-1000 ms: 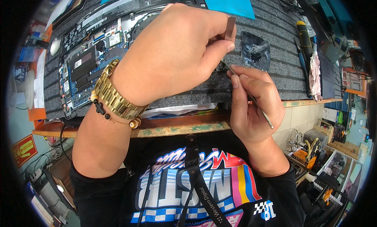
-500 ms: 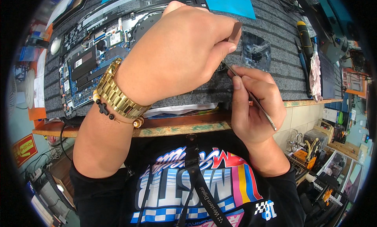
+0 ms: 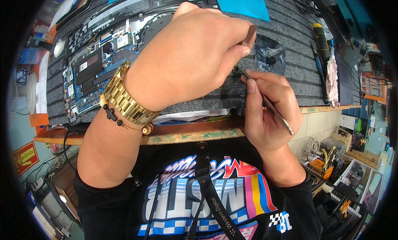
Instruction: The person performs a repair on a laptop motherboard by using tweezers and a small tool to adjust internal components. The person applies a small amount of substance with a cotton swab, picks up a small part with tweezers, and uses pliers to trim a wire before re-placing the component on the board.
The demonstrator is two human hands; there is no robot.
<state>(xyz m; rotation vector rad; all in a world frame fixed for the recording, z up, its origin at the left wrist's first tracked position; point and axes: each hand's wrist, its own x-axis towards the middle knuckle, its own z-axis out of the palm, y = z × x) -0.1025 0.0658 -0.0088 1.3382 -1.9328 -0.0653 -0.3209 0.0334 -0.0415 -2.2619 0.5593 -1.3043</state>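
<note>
My left hand is closed, its thumb and fingers pinching a thin dark brown strip whose end sticks out past the fingertips. In my right hand lies a slim metal tool, gripped like a pen, its thin tip up beneath my left thumb. What the tip touches is hidden by my left hand. Partly behind my left hand and wrist is an opened laptop, showing a blue circuit board, a round black fan and a long black battery. A small dark plastic pouch lies just beyond my right hand.
A grey striped mat covers the bench, with its wooden front edge close to my body. A blue sheet lies at the back. On the right are a yellow-and-black screwdriver, a blue-handled tool and a crumpled pink-white cloth.
Both hands have shifted very slightly to the right, and the strip and metal tool have tilted a little. Both grips look the same.
</note>
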